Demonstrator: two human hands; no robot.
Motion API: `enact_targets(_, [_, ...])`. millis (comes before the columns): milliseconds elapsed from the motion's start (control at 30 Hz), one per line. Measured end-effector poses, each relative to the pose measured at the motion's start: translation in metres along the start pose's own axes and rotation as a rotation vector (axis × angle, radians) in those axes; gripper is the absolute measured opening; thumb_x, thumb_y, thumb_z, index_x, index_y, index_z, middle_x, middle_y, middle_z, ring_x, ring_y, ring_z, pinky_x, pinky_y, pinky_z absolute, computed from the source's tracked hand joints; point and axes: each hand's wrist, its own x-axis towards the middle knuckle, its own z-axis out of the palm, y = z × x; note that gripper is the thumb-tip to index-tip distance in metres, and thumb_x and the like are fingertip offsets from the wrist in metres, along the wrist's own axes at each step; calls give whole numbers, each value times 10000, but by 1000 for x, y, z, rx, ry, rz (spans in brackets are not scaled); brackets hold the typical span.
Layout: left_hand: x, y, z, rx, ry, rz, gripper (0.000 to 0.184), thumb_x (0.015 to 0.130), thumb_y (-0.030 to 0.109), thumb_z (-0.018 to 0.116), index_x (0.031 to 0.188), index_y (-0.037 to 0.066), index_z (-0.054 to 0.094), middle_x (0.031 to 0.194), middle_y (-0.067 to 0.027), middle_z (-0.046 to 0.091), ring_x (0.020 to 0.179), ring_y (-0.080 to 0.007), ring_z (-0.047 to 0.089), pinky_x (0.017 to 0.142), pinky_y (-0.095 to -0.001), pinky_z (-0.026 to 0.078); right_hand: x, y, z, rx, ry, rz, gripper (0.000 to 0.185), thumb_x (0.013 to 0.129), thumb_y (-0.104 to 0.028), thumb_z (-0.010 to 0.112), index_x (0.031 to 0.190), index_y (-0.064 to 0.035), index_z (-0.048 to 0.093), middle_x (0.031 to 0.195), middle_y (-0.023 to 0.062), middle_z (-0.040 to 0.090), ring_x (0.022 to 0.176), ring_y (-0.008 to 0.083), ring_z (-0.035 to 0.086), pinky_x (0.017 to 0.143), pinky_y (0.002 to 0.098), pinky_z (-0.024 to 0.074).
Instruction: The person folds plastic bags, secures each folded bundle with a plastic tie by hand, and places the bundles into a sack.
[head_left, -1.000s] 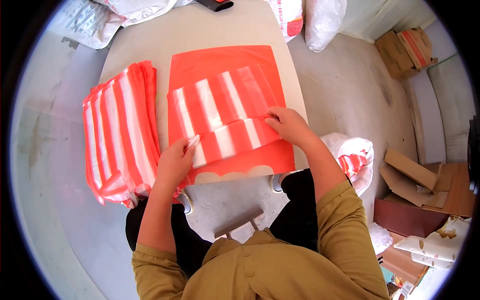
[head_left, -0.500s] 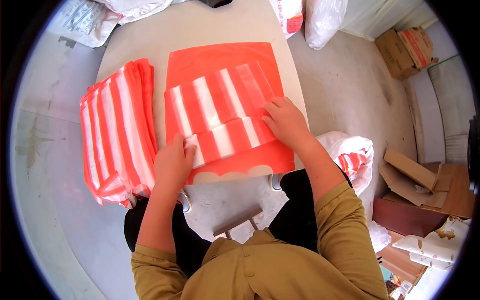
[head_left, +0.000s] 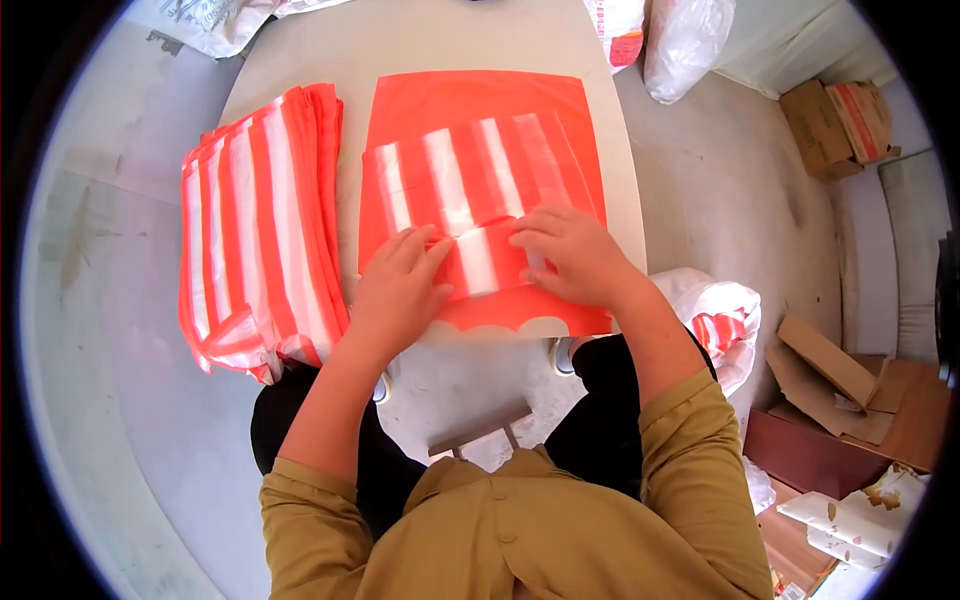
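Observation:
A red-and-white striped plastic sheet point(head_left: 458, 180) lies folded over a plain red sheet point(head_left: 480, 90), whose near edge is scalloped. My left hand point(head_left: 402, 290) rests on the striped sheet's near left part, its fingers spread. On the near right part lies my right hand point(head_left: 575, 257), fingers apart and slightly curled, touching the sheet. A crease runs across the striped sheet between the two hands. To the left is a thick stack of striped sheets point(head_left: 255, 225), with a crumpled near end.
The pale table point(head_left: 620, 150) carries the sheets. White sacks point(head_left: 215, 22) are at the far left, and a plastic bag point(head_left: 688, 45) at the far right. Right of my knee is a white bag point(head_left: 715, 310) with striped plastic inside. Cardboard boxes point(head_left: 838, 125) stand farther right.
Both hands have moved inward along the striped sheet, and their fingers have opened from the earlier pinch at its sides. The whole view has shifted, so the table appears farther right and higher.

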Motion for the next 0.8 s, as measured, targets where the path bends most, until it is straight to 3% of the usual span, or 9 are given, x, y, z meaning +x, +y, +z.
enact_targets(100, [-5, 3, -1, 5, -79, 190, 563, 791, 118, 776, 1325, 40, 616, 1423, -173, 558, 1315, -372, 539, 1084, -458, 467, -5, -10, 3, -21, 10, -79, 530, 771, -122, 799, 1279, -80, 657, 1402, 82, 618, 1307, 294, 551, 1070, 436, 472])
enact_targets(400, [-12, -1, 24, 69, -13, 143, 567, 735, -58, 618, 1301, -13, 610, 1397, -179, 599, 1333, -356, 554, 1112, -443, 468, -1, -8, 17, -98, 50, -109, 541, 763, 10, 660, 1300, -49, 639, 1426, 109, 600, 1304, 296, 553, 1071, 432, 463])
enact_targets(533, [-12, -6, 25, 153, 8, 109, 548, 746, -66, 611, 1290, -6, 630, 1390, -166, 622, 1308, -328, 587, 1068, -420, 506, -2, -4, 21, -129, 88, -118, 530, 784, 51, 621, 1304, -52, 636, 1426, 121, 595, 1289, 307, 564, 1060, 430, 477])
enact_targets(633, [-14, -8, 20, 175, -4, 41, 517, 777, -52, 602, 1288, 8, 644, 1370, -158, 642, 1288, -316, 607, 1040, -423, 521, -7, 2, 22, -173, 138, -66, 368, 903, -1, 559, 1259, -58, 633, 1377, 96, 615, 1256, 308, 577, 1036, 419, 489])
enact_targets(733, [-13, -11, 10, 150, -6, -16, 476, 815, -24, 601, 1285, 25, 658, 1326, -157, 669, 1259, -325, 624, 1019, -438, 526, -10, 7, 13, -166, 104, 8, 467, 823, 55, 603, 1269, -73, 662, 1376, 84, 639, 1274, 291, 582, 1041, 409, 508])
enact_targets(800, [-11, -11, 3, 109, 1, -67, 480, 795, -28, 609, 1264, 45, 679, 1298, -145, 687, 1226, -332, 641, 999, -444, 539, -10, 4, -1, -115, 25, 98, 431, 846, 43, 590, 1250, -82, 673, 1329, 80, 662, 1256, 283, 593, 1019, 402, 514])
